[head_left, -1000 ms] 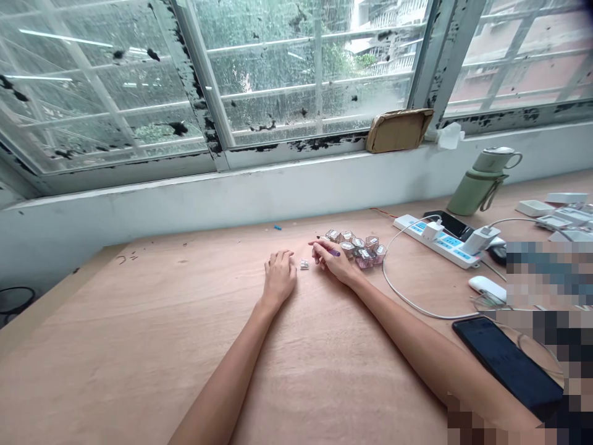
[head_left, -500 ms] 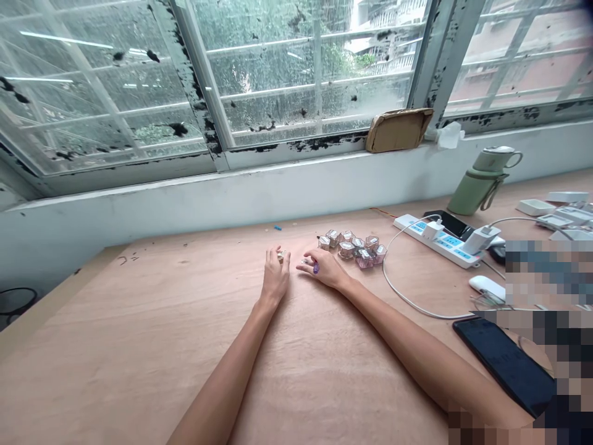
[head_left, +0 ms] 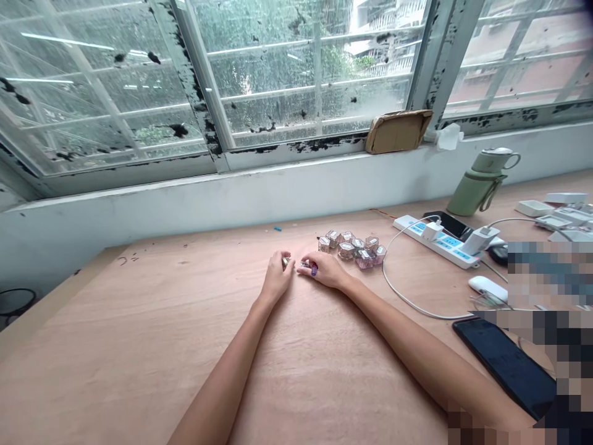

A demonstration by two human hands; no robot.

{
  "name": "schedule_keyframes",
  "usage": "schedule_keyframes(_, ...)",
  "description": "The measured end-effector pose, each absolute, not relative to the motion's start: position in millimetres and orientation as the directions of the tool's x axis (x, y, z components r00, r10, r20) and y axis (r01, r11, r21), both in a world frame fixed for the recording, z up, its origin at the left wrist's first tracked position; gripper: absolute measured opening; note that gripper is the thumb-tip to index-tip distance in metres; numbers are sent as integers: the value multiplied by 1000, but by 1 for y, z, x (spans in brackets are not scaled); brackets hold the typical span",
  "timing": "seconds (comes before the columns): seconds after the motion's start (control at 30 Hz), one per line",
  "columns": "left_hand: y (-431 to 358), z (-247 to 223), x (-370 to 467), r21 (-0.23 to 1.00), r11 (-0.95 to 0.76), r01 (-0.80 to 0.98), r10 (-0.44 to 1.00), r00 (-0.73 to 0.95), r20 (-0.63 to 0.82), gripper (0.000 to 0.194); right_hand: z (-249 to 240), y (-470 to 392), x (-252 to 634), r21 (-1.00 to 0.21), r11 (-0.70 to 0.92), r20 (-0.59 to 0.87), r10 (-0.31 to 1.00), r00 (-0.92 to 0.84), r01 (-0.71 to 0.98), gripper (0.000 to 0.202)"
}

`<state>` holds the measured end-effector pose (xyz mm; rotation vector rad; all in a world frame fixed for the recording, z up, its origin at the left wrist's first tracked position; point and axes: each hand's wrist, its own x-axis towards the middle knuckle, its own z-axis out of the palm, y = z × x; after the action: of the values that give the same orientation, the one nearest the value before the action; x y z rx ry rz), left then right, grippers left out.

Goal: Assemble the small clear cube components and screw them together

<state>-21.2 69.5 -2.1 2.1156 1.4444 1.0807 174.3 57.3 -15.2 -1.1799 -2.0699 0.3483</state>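
Observation:
My left hand (head_left: pixel 276 275) is closed near the middle of the table, its fingers round a small, pale yellowish piece (head_left: pixel 285 262) that is mostly hidden. Just to its right, my right hand (head_left: pixel 328 269) is also closed. A short purple cylinder-shaped object (head_left: pixel 314 269) sticks out from under its fingers, and a small clear or silvery piece (head_left: pixel 304 264) shows at the fingertips. The two hands face each other with a narrow gap between them. Behind the right hand stand several small clear pinkish hexagonal containers (head_left: pixel 346 250) with white labels on top.
To the right are a white power strip (head_left: pixel 438 240) with plugs, a looping white cable (head_left: pixel 402 298), a black phone (head_left: pixel 504 364) and a green bottle (head_left: pixel 477 183). A small blue bit (head_left: pixel 277 228) lies by the wall. A cardboard tray (head_left: pixel 398 131) leans at the window.
My left hand has turned slightly and moved a little right, its fingers closing in. My right hand's fingers have drawn together round the small piece. The containers have stayed put.

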Motion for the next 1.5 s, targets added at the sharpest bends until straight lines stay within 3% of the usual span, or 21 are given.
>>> schedule_keyframes(0.2, 64, -2, -17, 477, -170, 862, 912, -45, 407, 32, -15, 58, 177, -558, 545, 443, 833, -331, 626, 38)
schedule_keyframes(0.37, 48, 11, -13, 326, -232, 916, 911, 88, 403, 27, -16, 57, 175, -534, 538, 451, 834, -318, 652, 36)
schedule_keyframes(0.43, 46, 14, -12, 388, -293, 874, 906, 123, 406, 28, -14, 55, 174, -527, 526, 446, 840, -310, 667, 37)
schedule_keyframes(0.57, 49, 15, -15, 668, -404, 625, 912, 220, 346, 26, -8, 49, 172, -521, 507, 431, 851, -301, 687, 38)
schedule_keyframes(0.63, 53, 14, -17, 737, -398, 546, 917, 246, 313, 25, -6, 46, 171, -516, 501, 434, 852, -291, 695, 38)
schedule_keyframes(0.87, 54, 14, -17, 747, -384, 542, 920, 290, 262, 25, -11, 48, 169, -466, 561, 523, 798, -298, 685, 32)
schedule_keyframes(1.07, 47, 17, -13, 806, -341, 484, 928, 308, 208, 40, -18, 52, 169, -445, 640, 583, 738, -340, 626, 26)
schedule_keyframes(1.5, 66, 1, -15, 856, -348, 382, 915, 339, 221, 48, -6, 47, 173, -421, 746, 636, 648, -419, 516, 22)
